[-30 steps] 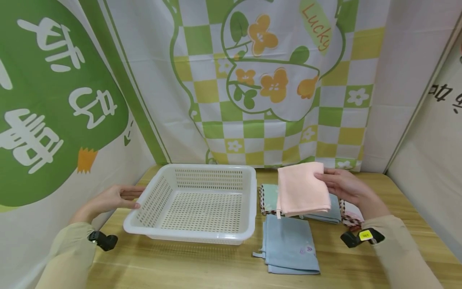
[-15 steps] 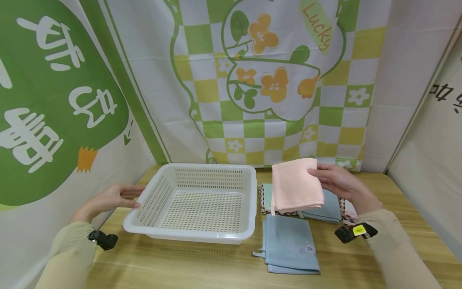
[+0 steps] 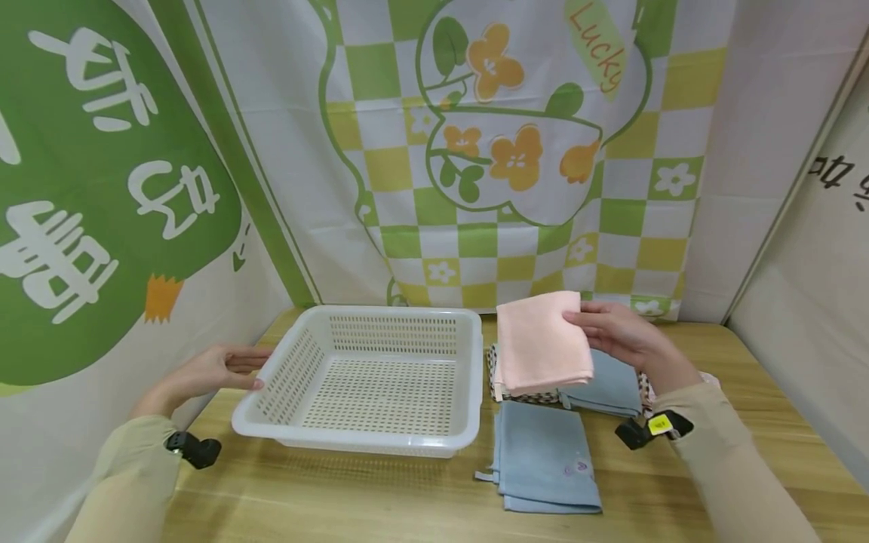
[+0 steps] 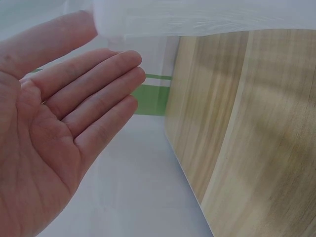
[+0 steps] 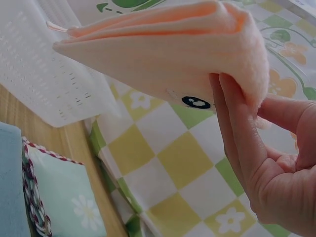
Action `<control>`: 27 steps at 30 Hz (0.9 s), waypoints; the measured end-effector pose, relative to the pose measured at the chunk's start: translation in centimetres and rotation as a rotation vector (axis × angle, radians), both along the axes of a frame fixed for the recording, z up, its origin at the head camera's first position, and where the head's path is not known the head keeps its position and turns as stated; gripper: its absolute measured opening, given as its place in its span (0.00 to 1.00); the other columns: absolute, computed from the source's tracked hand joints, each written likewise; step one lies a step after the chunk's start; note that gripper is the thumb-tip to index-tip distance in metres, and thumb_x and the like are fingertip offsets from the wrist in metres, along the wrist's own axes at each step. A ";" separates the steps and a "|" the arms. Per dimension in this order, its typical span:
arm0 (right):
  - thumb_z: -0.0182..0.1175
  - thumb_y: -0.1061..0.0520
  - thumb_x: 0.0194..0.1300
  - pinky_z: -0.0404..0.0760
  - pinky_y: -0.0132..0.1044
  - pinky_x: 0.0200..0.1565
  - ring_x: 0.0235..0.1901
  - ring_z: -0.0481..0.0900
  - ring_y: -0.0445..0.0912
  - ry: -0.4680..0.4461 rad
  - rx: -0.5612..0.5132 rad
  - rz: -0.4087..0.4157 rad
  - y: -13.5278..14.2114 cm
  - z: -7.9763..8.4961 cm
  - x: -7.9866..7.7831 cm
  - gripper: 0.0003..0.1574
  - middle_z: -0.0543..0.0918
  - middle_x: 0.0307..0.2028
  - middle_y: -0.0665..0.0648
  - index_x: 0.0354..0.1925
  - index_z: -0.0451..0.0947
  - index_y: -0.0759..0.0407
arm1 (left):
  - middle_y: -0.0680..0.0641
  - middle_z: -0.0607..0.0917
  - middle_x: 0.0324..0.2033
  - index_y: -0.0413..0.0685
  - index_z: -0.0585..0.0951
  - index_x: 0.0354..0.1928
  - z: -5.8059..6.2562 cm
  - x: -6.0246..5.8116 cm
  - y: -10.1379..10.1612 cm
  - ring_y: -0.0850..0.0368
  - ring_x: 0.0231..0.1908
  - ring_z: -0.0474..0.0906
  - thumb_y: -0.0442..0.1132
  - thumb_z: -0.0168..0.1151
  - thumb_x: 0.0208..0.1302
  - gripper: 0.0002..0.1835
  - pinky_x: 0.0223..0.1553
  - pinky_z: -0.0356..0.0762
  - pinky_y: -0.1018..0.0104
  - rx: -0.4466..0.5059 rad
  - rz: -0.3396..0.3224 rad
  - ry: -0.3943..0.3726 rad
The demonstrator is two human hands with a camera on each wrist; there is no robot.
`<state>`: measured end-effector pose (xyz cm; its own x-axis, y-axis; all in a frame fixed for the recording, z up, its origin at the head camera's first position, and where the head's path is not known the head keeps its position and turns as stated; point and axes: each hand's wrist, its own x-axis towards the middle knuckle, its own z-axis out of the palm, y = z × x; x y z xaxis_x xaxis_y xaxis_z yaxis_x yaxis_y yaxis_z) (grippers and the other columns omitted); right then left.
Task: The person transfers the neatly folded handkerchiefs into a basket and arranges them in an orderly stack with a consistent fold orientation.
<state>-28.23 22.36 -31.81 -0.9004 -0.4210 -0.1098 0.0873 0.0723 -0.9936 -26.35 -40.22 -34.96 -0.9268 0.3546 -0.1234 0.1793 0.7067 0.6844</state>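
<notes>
My right hand (image 3: 624,335) pinches a folded peach towel (image 3: 543,343) by its right edge, between the thumb and straight fingers. The towel hangs in the air over other folded towels, just right of a white plastic basket (image 3: 366,440). In the right wrist view its layered folds and a small dark embroidered patch show. At the basket's left side, my left hand (image 3: 197,377) has its thumb against the rim. Its fingers (image 4: 98,84) are straight and side by side, just beyond the rim. The slotted basket floor shows, with nothing lying on it.
A folded blue towel (image 3: 546,456) lies on the wooden table (image 3: 326,505) near the front. Behind it lie another blue towel (image 3: 604,385) and a green flowered towel (image 5: 64,187) with braided edging. A pale towel at right is mostly hidden by my sleeve. Printed curtains enclose the table.
My right hand has carried the peach towel left and slightly up, closer to the basket. My left hand and the basket stay where they were.
</notes>
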 end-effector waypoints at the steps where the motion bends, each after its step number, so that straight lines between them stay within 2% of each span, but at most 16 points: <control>1: 0.52 0.55 0.71 0.82 0.30 0.46 0.42 0.82 0.37 -0.001 -0.006 0.003 -0.1 0.0 0.0 0.37 0.82 0.42 0.47 0.68 0.51 0.74 | 0.34 0.74 0.60 0.35 0.66 0.66 0.0 0.0 0.0 0.38 0.58 0.73 0.45 0.67 0.58 0.37 0.51 0.79 0.54 0.001 -0.001 -0.001; 15: 0.54 0.54 0.70 0.81 0.31 0.48 0.44 0.82 0.37 -0.007 -0.006 0.024 -2.6 -0.1 -0.4 0.38 0.80 0.46 0.49 0.68 0.54 0.72 | 0.33 0.75 0.60 0.35 0.66 0.66 -0.1 0.0 -0.1 0.37 0.58 0.73 0.45 0.67 0.58 0.37 0.51 0.78 0.53 -0.006 -0.002 0.009; 23: 0.53 0.54 0.71 0.80 0.32 0.50 0.46 0.81 0.38 -0.002 0.004 0.045 -3.9 -0.1 -0.8 0.36 0.77 0.49 0.52 0.68 0.54 0.71 | 0.33 0.74 0.60 0.35 0.65 0.66 -0.1 0.0 0.1 0.37 0.58 0.73 0.45 0.67 0.58 0.38 0.54 0.75 0.44 0.000 0.005 -0.001; 27: 0.53 0.55 0.71 0.80 0.32 0.51 0.46 0.81 0.38 -0.003 -0.001 0.049 -4.6 -0.2 -1.1 0.35 0.78 0.49 0.51 0.68 0.55 0.71 | 0.33 0.74 0.60 0.35 0.65 0.67 -0.1 0.0 0.1 0.37 0.58 0.73 0.45 0.67 0.58 0.38 0.54 0.74 0.44 0.005 0.005 -0.004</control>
